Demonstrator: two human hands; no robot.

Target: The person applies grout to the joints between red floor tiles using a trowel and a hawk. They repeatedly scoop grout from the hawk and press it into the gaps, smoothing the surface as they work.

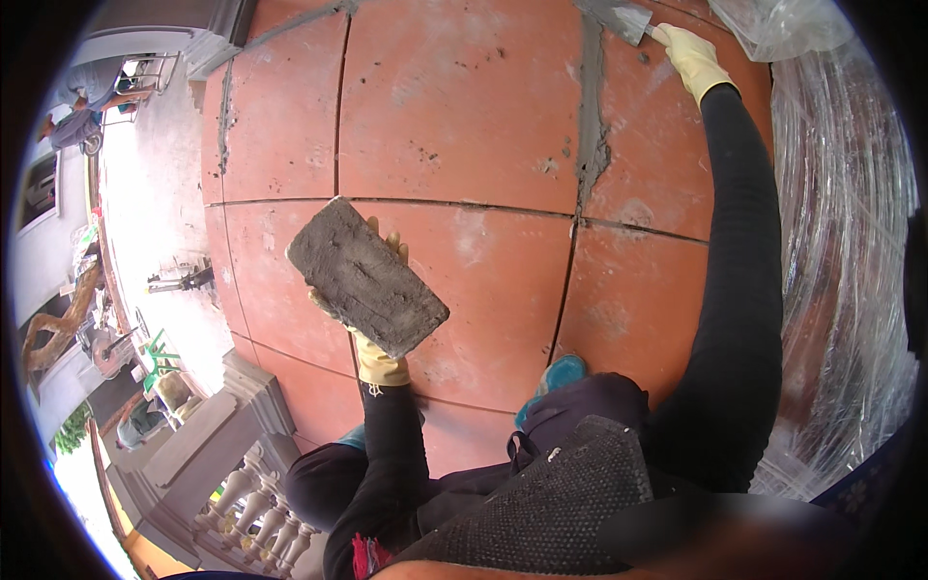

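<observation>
My left hand (pixel 379 362), in a pale yellow glove, grips from below a rectangular board (pixel 367 278) coated with grey mortar. The board is tilted above the orange floor tiles (pixel 454 106), and its underside is hidden. Far ahead on the right, my gloved right hand (pixel 692 58) is closed around the handle of a putty knife (pixel 633 23). Its metal blade lies at a tile joint at the picture's top edge. Grey mortar (pixel 592 106) fills the joint running toward me from the blade, while the joints closer to me show dark gaps.
Crumpled clear plastic sheeting (pixel 836 251) covers the right side. A balustrade (pixel 242 493) stands at the lower left, and a pillar base (pixel 208 43) at the upper left. My shoe (pixel 556 382) rests on the tiles. Mortar crumbs dot the floor. Beyond the left edge lies a bright lower yard.
</observation>
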